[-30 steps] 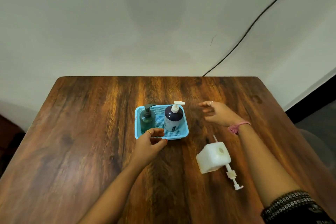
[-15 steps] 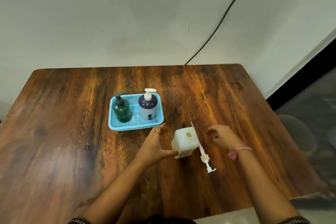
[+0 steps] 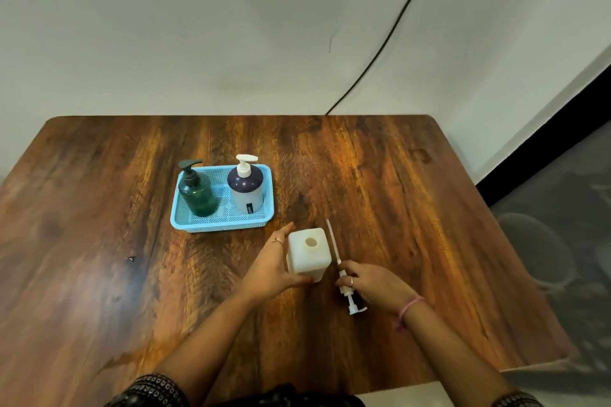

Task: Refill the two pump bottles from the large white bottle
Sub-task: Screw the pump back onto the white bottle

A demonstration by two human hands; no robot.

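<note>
On the desk, a blue basket holds 2 capped pump bottles: green and dark-shouldered white. Nearer, the large white bottle stands uncapped, left hand cupping its side. The right hand grips its removed pump lying just beside.

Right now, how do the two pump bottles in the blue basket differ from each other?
The green bottle is see-through with a dark pump; the navy bottle is opaque, has a white pump and carries a small label low on its front. The green bottle stands at the left of the blue basket, the navy bottle at the right. Both stand upright with pumps still fitted, and neither hand touches them.
</note>
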